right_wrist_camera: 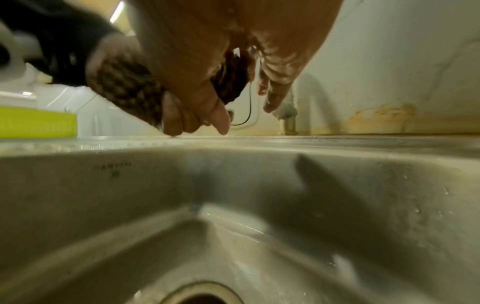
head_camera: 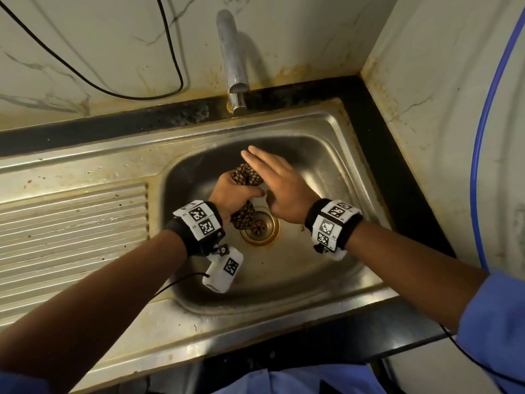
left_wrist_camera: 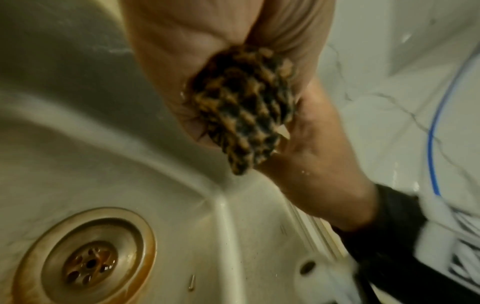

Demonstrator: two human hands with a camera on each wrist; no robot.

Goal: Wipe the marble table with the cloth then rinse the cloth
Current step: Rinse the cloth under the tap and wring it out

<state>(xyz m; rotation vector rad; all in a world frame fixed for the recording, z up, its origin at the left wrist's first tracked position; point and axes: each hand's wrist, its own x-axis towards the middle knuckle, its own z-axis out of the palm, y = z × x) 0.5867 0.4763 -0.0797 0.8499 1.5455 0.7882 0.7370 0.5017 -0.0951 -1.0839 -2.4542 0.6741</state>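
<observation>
A brown-and-black checked cloth (head_camera: pixel 247 174) is twisted into a rope over the steel sink basin (head_camera: pixel 326 172). My left hand (head_camera: pixel 231 194) grips its middle in a fist, and the lower end (head_camera: pixel 243 216) hangs just above the drain (head_camera: pixel 260 227). My right hand (head_camera: pixel 272 177) lies over the cloth's upper end with its fingers straight and its thumb beside the left knuckles. The left wrist view shows the cloth (left_wrist_camera: pixel 249 115) bulging out of the left palm (left_wrist_camera: pixel 182 61), with the right hand (left_wrist_camera: pixel 317 164) against it. The right wrist view shows the cloth (right_wrist_camera: pixel 124 86) blurred.
The tap (head_camera: pixel 233 61) stands behind the basin, and I see no water running from it. A ribbed drainboard (head_camera: pixel 74 228) lies left of the basin. A black cable (head_camera: pixel 170 52) hangs on the marble wall, a blue hose (head_camera: pixel 480 155) at the right. A yellow-green object (right_wrist_camera: pixel 36 122) sits on the drainboard.
</observation>
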